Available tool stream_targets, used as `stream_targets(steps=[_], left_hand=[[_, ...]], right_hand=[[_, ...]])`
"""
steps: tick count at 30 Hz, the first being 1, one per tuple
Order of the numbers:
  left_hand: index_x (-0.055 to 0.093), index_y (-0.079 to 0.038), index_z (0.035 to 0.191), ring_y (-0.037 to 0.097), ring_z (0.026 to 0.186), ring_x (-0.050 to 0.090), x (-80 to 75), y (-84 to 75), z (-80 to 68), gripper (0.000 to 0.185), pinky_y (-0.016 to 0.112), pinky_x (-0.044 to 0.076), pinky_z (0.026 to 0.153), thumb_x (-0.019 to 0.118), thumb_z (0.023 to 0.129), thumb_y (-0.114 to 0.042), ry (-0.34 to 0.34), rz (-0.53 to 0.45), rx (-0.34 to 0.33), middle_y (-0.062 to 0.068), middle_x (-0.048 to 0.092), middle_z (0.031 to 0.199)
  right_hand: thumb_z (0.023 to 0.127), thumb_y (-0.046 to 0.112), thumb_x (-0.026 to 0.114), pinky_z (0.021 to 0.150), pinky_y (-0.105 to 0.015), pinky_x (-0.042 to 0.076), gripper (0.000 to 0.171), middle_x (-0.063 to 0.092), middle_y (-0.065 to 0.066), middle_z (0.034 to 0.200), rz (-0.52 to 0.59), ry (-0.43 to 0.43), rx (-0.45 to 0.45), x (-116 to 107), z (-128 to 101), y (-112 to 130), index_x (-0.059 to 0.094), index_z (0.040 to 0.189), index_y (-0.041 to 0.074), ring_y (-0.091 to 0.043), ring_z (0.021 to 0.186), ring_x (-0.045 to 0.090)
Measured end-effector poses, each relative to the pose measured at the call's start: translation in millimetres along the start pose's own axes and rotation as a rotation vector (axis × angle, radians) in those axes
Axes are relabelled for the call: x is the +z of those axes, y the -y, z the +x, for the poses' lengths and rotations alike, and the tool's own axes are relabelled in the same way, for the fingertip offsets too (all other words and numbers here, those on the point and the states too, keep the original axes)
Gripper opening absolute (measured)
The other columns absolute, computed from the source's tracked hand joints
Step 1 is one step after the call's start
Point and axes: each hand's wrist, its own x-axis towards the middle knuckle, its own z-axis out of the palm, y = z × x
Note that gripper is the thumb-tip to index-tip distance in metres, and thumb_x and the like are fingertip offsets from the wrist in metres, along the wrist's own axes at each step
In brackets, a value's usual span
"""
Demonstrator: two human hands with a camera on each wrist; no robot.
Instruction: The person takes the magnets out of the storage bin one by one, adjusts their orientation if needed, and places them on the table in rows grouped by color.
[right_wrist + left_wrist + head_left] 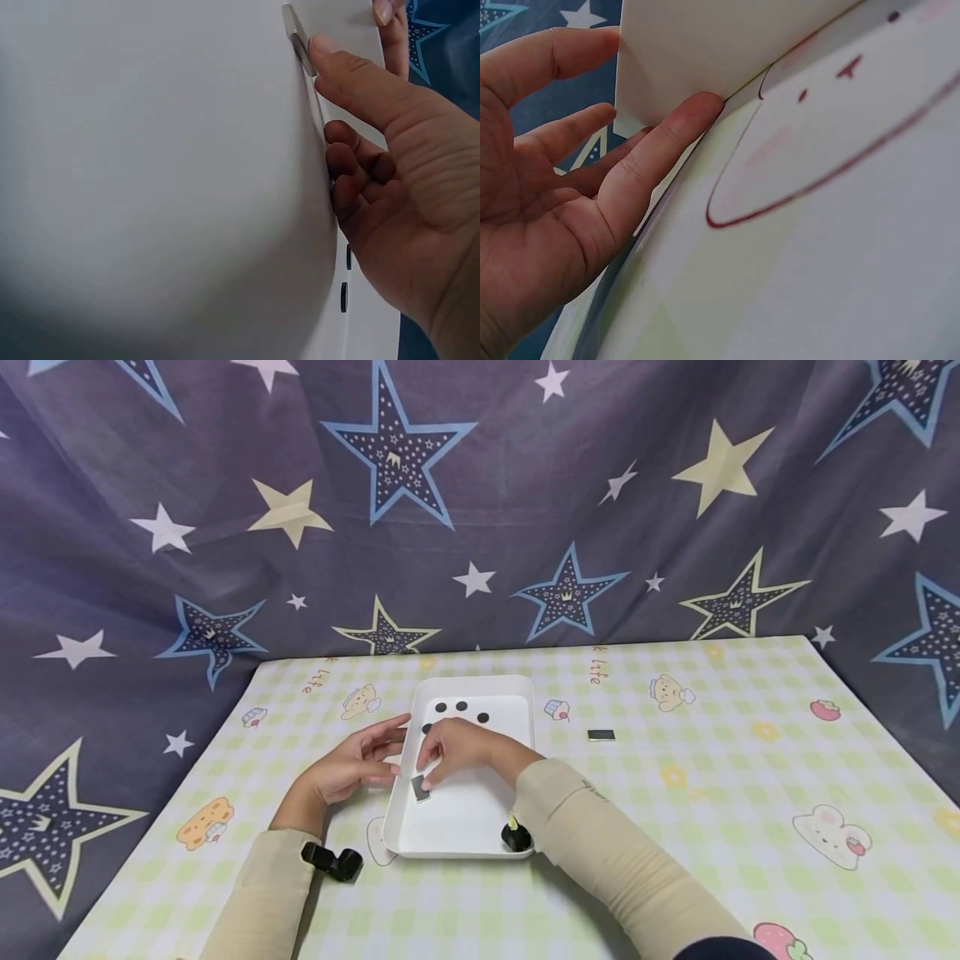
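Observation:
A white rectangular tray lies on the table. Inside it, my right hand reaches over the left side. The right thumb touches one end of a small, flat rectangular block, dark on top with a silvery edge. The other right fingers curl loosely, apart from the block. Along the outside of the tray's left wall, my left hand rests with fingers spread and fairly straight, thumb and fingertips at the wall. Several black round discs lie toward the tray's far end, partly hidden by the right hand.
A second dark rectangular block lies on the checked tablecloth, right of the tray. A black wrist device on the right sleeve overlaps the tray's near right corner in the head view. A star-patterned curtain hangs behind the table.

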Motion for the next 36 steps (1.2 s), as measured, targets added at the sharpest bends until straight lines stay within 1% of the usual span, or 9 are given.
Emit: stream_targets(steps=[4,9,15,19,23,26,28,32,36], left_hand=[[0.021,-0.006,0.156,0.023,0.127,0.046,0.2,0.1,0.3,0.086,0.037,0.053,0.087,0.065,0.083,0.01,0.003,-0.007,-0.003,0.025,0.027,0.153],[0.021,-0.006,0.156,0.022,0.125,0.048,0.5,-0.2,0.5,0.086,0.038,0.054,0.087,0.065,0.083,0.01,0.002,-0.012,-0.006,0.025,0.027,0.152],[0.021,-0.006,0.156,0.023,0.126,0.047,1.1,-1.1,0.3,0.085,0.037,0.054,0.087,0.063,0.084,0.011,-0.001,-0.003,-0.003,0.025,0.027,0.153],[0.021,-0.007,0.156,0.021,0.125,0.048,1.2,-1.0,0.2,0.086,0.037,0.054,0.086,0.064,0.084,0.011,-0.001,0.001,-0.005,0.025,0.027,0.153],[0.021,-0.007,0.156,0.019,0.124,0.05,1.1,-0.7,0.3,0.086,0.038,0.054,0.086,0.065,0.084,0.01,0.003,-0.004,-0.005,0.025,0.027,0.152],[0.021,-0.007,0.156,0.019,0.123,0.05,0.7,-0.3,0.7,0.086,0.038,0.054,0.086,0.065,0.083,0.01,0.004,-0.009,-0.006,0.024,0.028,0.152],[0.021,-0.007,0.156,0.019,0.124,0.05,0.3,0.0,0.9,0.087,0.037,0.054,0.086,0.066,0.083,0.01,0.002,-0.011,-0.009,0.024,0.028,0.152],[0.022,-0.007,0.156,0.021,0.125,0.048,-0.1,0.4,0.9,0.087,0.037,0.054,0.086,0.066,0.083,0.011,-0.007,-0.007,-0.012,0.024,0.028,0.152],[0.02,-0.006,0.156,0.024,0.126,0.047,1.0,-0.1,0.5,0.088,0.038,0.054,0.086,0.065,0.083,0.011,-0.007,-0.003,-0.015,0.025,0.027,0.152]], right_hand=[[0.071,0.02,0.088,0.072,-0.015,0.042,0.024,0.063,0.007,0.079,-0.07,-0.007,-0.028,2.2,3.0,-1.1,0.079,0.091,0.012,-0.001,0.075,0.049],[0.071,0.021,0.088,0.073,-0.015,0.042,0.025,0.061,0.007,0.083,-0.077,0.005,-0.021,2.7,2.3,1.6,0.08,0.093,0.013,-0.002,0.077,0.049],[0.072,0.017,0.087,0.071,-0.015,0.041,0.02,0.059,0.006,0.081,-0.089,0.011,-0.049,1.4,0.1,3.4,0.081,0.09,0.012,-0.002,0.075,0.048],[0.073,0.018,0.086,0.072,-0.015,0.041,0.018,0.059,0.008,0.082,-0.076,0.022,-0.034,1.0,-0.9,4.3,0.08,0.089,0.013,-0.001,0.076,0.048],[0.073,0.022,0.087,0.07,-0.016,0.041,0.017,0.061,0.009,0.076,-0.073,0.037,-0.023,2.2,-0.2,6.7,0.078,0.086,0.014,-0.003,0.073,0.048],[0.073,0.02,0.087,0.068,-0.017,0.041,0.017,0.061,0.008,0.071,-0.07,0.04,-0.025,2.9,0.8,7.9,0.077,0.085,0.012,-0.004,0.07,0.048],[0.074,0.018,0.086,0.069,-0.017,0.04,0.016,0.061,0.006,0.073,-0.073,0.041,-0.024,2.6,0.6,7.7,0.077,0.086,0.012,-0.004,0.071,0.048],[0.076,0.014,0.084,0.072,-0.017,0.041,0.018,0.061,0.002,0.082,-0.071,0.048,-0.022,1.2,-1.4,5.3,0.078,0.092,0.011,-0.005,0.076,0.049],[0.074,0.014,0.086,0.075,-0.017,0.041,0.026,0.061,0.0,0.091,-0.02,0.076,0.006,-0.2,-4.7,5.1,0.078,0.099,0.011,-0.008,0.082,0.05]])
